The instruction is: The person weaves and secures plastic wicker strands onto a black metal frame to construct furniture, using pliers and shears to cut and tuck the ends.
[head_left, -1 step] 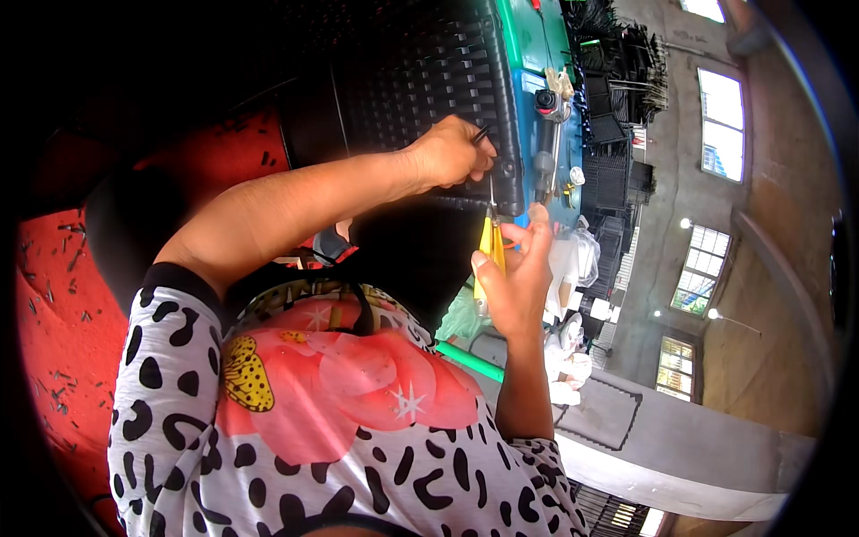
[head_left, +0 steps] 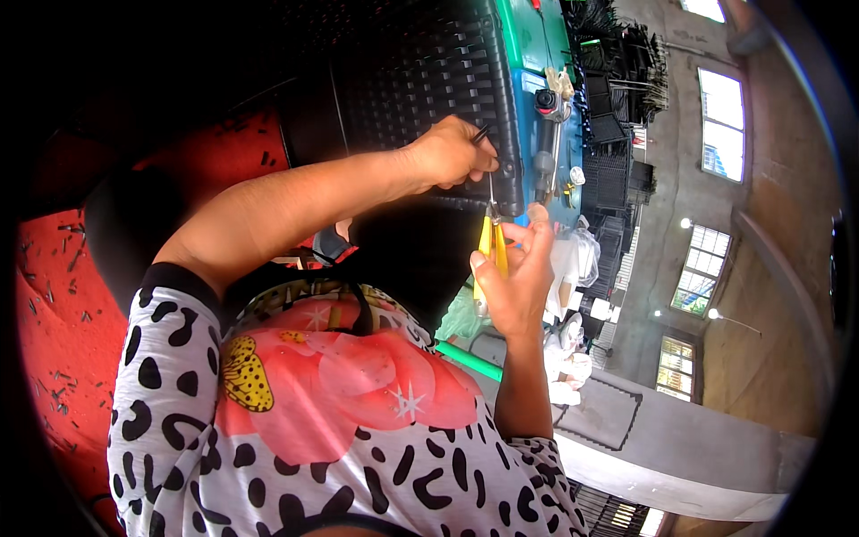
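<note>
A black woven rattan panel (head_left: 438, 76) with a rounded edge stands in front of me. At its lower corner my left hand (head_left: 454, 154) is closed in a pinch. A short dark piece, perhaps a strip end, pokes out by the knuckles; what lies between the fingertips is hidden. My right hand (head_left: 516, 273) grips yellow-handled snips (head_left: 486, 246), whose handles stand a little apart. Their thin metal tip points up, close to my left fingertips and the panel's corner.
Beyond the panel, a blue-green surface (head_left: 544, 54) carries a dark tubular tool (head_left: 548, 134). Black woven furniture (head_left: 622, 98) is stacked farther off. White plastic bags (head_left: 565, 358) lie at right. Dark scraps litter the red floor covering (head_left: 54, 304).
The yellow handles have spread slightly in my right hand. My left fingertips have shifted a touch, staying at the panel's corner.
</note>
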The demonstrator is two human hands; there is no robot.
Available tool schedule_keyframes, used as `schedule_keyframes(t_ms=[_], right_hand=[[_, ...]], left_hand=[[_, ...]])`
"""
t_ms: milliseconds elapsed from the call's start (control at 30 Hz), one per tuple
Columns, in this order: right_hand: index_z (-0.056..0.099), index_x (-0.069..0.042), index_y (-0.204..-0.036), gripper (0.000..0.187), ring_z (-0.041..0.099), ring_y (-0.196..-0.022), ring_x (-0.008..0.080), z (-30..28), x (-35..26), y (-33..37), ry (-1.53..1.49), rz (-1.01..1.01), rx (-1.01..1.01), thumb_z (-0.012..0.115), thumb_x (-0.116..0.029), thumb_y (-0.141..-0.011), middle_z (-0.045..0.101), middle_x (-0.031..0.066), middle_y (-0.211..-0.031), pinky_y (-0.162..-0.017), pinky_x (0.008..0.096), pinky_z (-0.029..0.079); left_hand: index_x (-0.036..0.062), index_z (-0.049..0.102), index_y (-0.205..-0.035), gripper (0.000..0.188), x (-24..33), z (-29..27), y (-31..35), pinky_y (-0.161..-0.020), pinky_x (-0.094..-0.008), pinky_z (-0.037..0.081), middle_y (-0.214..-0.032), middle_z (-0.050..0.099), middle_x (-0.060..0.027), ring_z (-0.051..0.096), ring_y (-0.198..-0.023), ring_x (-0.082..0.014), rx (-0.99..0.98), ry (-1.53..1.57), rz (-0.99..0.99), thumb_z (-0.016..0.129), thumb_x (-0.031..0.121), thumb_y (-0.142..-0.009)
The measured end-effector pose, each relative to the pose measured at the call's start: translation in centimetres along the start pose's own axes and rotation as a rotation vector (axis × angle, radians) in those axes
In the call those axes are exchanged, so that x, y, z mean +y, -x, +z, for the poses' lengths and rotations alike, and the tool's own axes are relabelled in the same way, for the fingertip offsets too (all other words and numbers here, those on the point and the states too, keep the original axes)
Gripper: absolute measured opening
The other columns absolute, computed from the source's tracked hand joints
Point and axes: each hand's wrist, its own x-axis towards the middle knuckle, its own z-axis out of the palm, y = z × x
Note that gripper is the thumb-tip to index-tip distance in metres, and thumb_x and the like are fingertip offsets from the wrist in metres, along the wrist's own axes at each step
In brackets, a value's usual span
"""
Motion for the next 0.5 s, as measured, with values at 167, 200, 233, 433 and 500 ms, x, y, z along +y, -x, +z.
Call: schedule_keyframes(t_ms=[167, 200, 233, 433, 500], right_hand=[[0.025, 0.003, -0.131, 0.074, 0.061, -0.07, 0.0197, -0.2, 1.1, -0.5, -0.133, 0.01, -0.022, 0.067, -0.011, -0.072, 0.053, 0.0175, -0.101, -0.06, 0.0274, 0.05], [0.025, 0.003, -0.13, 0.072, 0.061, -0.07, 0.0184, -0.1, 1.2, -0.5, -0.255, 0.043, -0.008, 0.066, -0.008, -0.072, 0.052, 0.0171, -0.101, -0.059, 0.0269, 0.049], [0.025, 0.003, -0.13, 0.072, 0.061, -0.07, 0.0184, -0.1, 1.2, -0.5, -0.254, 0.044, -0.009, 0.066, -0.008, -0.072, 0.052, 0.0171, -0.101, -0.059, 0.0269, 0.049], [0.02, 0.003, -0.132, 0.072, 0.061, -0.07, 0.0181, 0.1, -0.2, -0.6, -0.425, 0.176, -0.007, 0.062, 0.0, -0.073, 0.048, 0.018, -0.101, -0.06, 0.0256, 0.05], [0.02, 0.003, -0.132, 0.072, 0.061, -0.07, 0.0184, 0.1, -0.5, -0.8, -0.447, 0.175, 0.013, 0.062, 0.0, -0.074, 0.048, 0.0182, -0.101, -0.06, 0.0259, 0.05]], left_hand=[[0.0022, 0.058, -0.083, 0.005, -0.7, 0.1, -0.4, -0.035, -0.0216, 0.024, -0.061, 0.048, -0.0018, 0.037, -0.04, -0.0063, -0.029, 0.091, -0.005, 0.059, 0.007, -0.083], [0.0023, 0.057, -0.081, 0.005, -0.7, 0.2, -0.4, -0.035, -0.0219, 0.024, -0.06, 0.047, -0.0015, 0.036, -0.04, -0.0066, -0.032, 0.084, -0.006, 0.058, 0.007, -0.083], [0.0025, 0.057, -0.08, 0.006, -0.7, 0.3, -0.4, -0.035, -0.0222, 0.023, -0.06, 0.047, -0.0013, 0.035, -0.039, -0.007, -0.034, 0.078, -0.007, 0.057, 0.007, -0.084], [0.0026, 0.056, -0.078, 0.007, -0.6, 0.1, -0.4, -0.035, -0.0231, 0.023, -0.06, 0.046, -0.0017, 0.034, -0.039, -0.0077, -0.073, 0.071, -0.034, 0.056, 0.006, -0.084], [0.0023, 0.055, -0.078, 0.006, -0.4, 0.1, -0.1, -0.035, -0.0234, 0.023, -0.061, 0.046, -0.0019, 0.034, -0.039, -0.0077, -0.073, 0.094, -0.032, 0.055, 0.005, -0.083]])
